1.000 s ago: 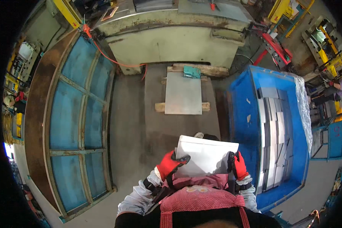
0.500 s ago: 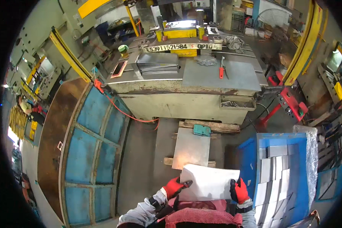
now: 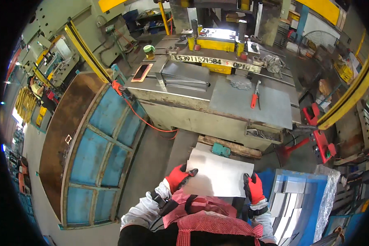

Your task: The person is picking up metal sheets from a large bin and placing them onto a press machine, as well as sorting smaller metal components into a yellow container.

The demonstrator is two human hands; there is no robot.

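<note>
My left hand, in a red glove with dark fingertips, is closed on the left edge of a pale, flat metal sheet. Gripping the opposite edge is my right hand, gloved the same way. The sheet lies nearly level in front of my red checked apron, with its far side tilted away from me. It hides most of the floor stack behind it. Just past its far edge rests a green block-like object, beside a wooden beam.
Ahead stands a press bed bearing stacked metal sheets, a red-handled tool and a phone. A blue bin of metal pieces is at right, near a red control stand. A blue-framed rusty container flanks my left.
The sheet and both hands have moved away from my body and now cover the sheet lying on the floor supports. My view has tilted and shifted, too.
</note>
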